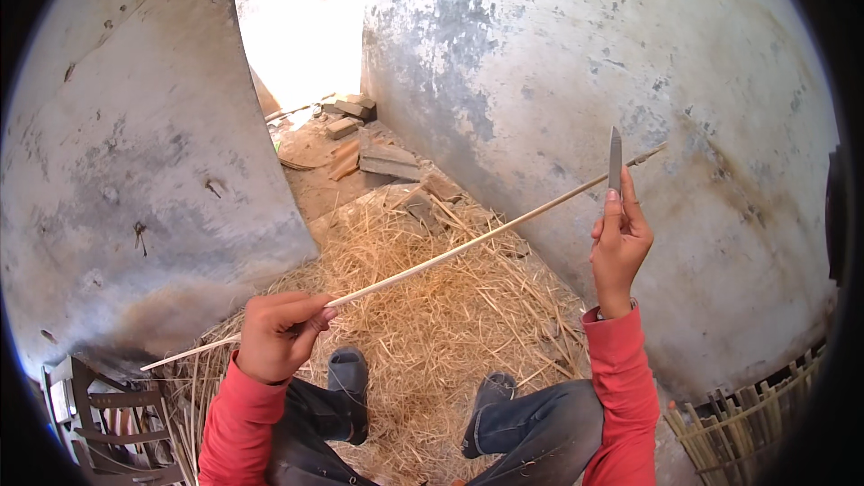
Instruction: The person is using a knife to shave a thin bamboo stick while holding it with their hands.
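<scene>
Item: thin pale cane strip (450,256), long and straight, running from the lower left of the frame up to the right of centre, its far tip dark and frayed against the wall.

Held by: left hand (274,337), lower left of centre, fingers curled shut around the strip near its lower end; a short length of strip pokes out past the fist toward the left edge.

Tool: narrow grey knife blade (615,159), pointing straight up, right of centre, crossing just in front of the strip near its upper end. Right hand (619,247) clamped on the knife's handle, thumb laid up along the blade's base.

Clothing: red sleeves (621,387) on both forearms; dark trousers and grey shoes (349,378) at the bottom centre.

Ground: heap of dry straw (432,306) under the feet, centre of frame.

Surroundings: weathered plaster walls (540,63) left and right; bricks and wood scraps (369,157) in the sunlit gap, upper centre; woven cane basket rim (747,423), lower right; dark wooden frame (108,423), lower left.
</scene>
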### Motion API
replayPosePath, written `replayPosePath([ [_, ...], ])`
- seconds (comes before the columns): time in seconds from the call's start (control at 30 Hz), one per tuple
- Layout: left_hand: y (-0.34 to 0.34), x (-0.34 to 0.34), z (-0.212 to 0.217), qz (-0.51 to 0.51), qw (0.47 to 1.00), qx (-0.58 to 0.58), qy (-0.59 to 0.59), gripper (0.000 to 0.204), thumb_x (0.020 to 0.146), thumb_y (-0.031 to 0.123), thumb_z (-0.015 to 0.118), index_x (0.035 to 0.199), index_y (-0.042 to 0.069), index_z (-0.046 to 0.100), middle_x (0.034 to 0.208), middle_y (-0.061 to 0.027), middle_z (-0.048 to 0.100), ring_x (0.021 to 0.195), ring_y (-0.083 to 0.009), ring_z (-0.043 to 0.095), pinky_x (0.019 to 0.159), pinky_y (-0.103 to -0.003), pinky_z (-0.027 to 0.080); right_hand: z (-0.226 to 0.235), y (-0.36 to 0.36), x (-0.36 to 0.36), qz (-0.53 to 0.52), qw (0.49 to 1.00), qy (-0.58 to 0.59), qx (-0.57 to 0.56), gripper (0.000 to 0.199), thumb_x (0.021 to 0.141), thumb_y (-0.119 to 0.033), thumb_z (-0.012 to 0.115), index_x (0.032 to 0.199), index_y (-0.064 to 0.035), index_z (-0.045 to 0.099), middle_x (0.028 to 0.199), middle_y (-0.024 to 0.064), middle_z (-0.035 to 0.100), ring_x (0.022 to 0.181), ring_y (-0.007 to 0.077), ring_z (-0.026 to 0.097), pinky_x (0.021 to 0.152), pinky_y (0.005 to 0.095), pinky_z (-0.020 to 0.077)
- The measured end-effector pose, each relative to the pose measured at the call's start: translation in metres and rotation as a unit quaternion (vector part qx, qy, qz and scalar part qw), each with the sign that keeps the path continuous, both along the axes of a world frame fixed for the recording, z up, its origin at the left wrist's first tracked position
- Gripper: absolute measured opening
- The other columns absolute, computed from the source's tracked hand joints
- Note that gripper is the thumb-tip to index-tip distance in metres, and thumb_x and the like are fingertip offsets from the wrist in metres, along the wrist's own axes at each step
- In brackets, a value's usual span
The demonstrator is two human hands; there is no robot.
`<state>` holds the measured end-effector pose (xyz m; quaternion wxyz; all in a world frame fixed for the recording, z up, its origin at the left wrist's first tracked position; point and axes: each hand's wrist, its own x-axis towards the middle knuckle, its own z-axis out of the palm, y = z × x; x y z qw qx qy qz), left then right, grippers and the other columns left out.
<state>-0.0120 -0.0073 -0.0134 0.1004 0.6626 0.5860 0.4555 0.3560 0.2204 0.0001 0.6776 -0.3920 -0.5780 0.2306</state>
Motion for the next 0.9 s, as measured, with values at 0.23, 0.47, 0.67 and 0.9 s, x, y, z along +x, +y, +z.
replayPosePath([
  [0.23, 0.001, 0.013, 0.002, 0.013, 0.996, 0.072, 0.048, 0.012, 0.086, 0.000, 0.081, 0.098, 0.000, 0.079, 0.065, -0.0123, 0.063, 0.050, -0.0242, 0.057, 0.049, -0.033, 0.042, -0.018, -0.014, -0.027, 0.064, 0.995, -0.052, 0.054, 0.043, 0.107, -0.013, 0.065, 0.150, -0.0086, 0.062, 0.077, -0.0094, 0.061, 0.058, -0.0002, 0.038, 0.051, 0.0223, 0.0308],
  [0.47, 0.014, 0.029, 0.000, 0.018, 0.994, 0.086, 0.067, 0.012, 0.086, 0.004, 0.083, 0.097, 0.002, 0.080, 0.070, -0.0124, 0.069, 0.054, -0.0259, 0.065, 0.051, -0.035, 0.048, -0.017, -0.066, -0.071, 0.238, 0.944, -0.216, 0.071, 0.048, 0.102, -0.007, 0.068, 0.149, -0.0126, 0.064, 0.064, -0.0018, 0.064, 0.053, 0.0031, 0.046, 0.049, 0.0273, 0.0394],
  [0.67, 0.020, 0.042, -0.006, -0.003, 0.998, 0.046, 0.048, 0.012, 0.087, 0.008, 0.084, 0.097, 0.002, 0.080, 0.072, -0.0119, 0.070, 0.056, -0.0267, 0.066, 0.052, -0.035, 0.049, -0.017, -0.091, -0.104, 0.304, 0.912, -0.247, 0.123, 0.046, 0.098, -0.005, 0.071, 0.144, -0.0082, 0.067, 0.064, 0.0098, 0.064, 0.051, 0.0094, 0.054, 0.051, 0.0294, 0.0444],
  [0.9, 0.012, 0.028, 0.000, 0.021, 0.999, 0.033, 0.024, 0.011, 0.088, 0.005, 0.082, 0.098, 0.001, 0.080, 0.075, -0.0134, 0.072, 0.055, -0.0247, 0.065, 0.053, -0.033, 0.049, -0.014, -0.071, -0.086, 0.227, 0.950, -0.204, 0.064, 0.045, 0.102, -0.010, 0.070, 0.147, -0.0108, 0.066, 0.062, 0.0010, 0.061, 0.051, 0.0036, 0.047, 0.049, 0.0277, 0.0392],
])
